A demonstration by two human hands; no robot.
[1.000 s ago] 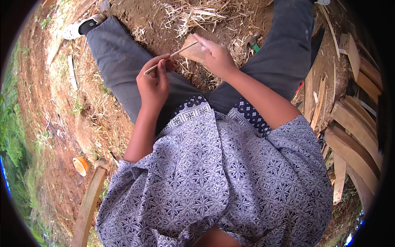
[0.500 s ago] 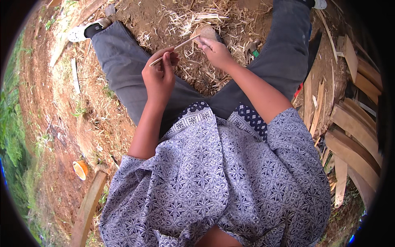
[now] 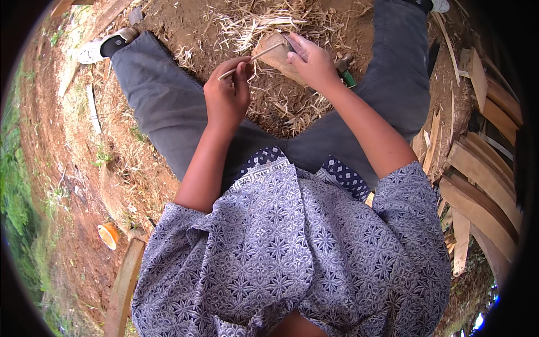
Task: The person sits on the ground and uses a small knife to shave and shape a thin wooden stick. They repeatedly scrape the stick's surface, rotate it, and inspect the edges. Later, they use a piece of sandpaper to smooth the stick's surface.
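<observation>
The left hand, just above the middle of the frame and a little left of centre, is closed around a thin pale stick, pinching it between thumb and curled fingers, so one end pokes out to the left and the rest slants toward the upper right. Over at the upper centre, the right hand is partly open, its fingers reaching toward the stick's far tip with the thumb set apart below them; something dark and narrow shows between, and I can't tell from here what it is or whether that hand grips it. Behind the stick's far end lies a tan block on the ground, with a heap of pale shavings at the top of the frame. A green-handled tool lies right of the right hand, beside the trouser leg at upper right.
</observation>
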